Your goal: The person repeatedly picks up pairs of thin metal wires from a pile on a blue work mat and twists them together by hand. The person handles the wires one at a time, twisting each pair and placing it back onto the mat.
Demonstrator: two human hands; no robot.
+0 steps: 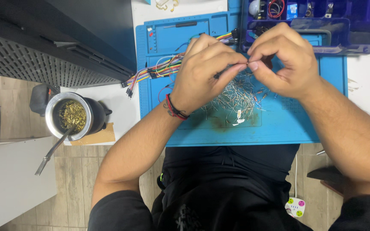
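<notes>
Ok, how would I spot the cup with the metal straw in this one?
Start at the blue work mat under both hands, then look off its left edge. There, on a brown coaster, stands a dark round cup with a steel rim, filled with green-yellow chopped herb. It alone has a metal straw leaning out.

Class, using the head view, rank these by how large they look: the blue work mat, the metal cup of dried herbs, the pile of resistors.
1. Blue work mat, clearly largest.
2. Pile of resistors and metal cup of dried herbs: too alike to rank; hands hide part of the pile.
</notes>
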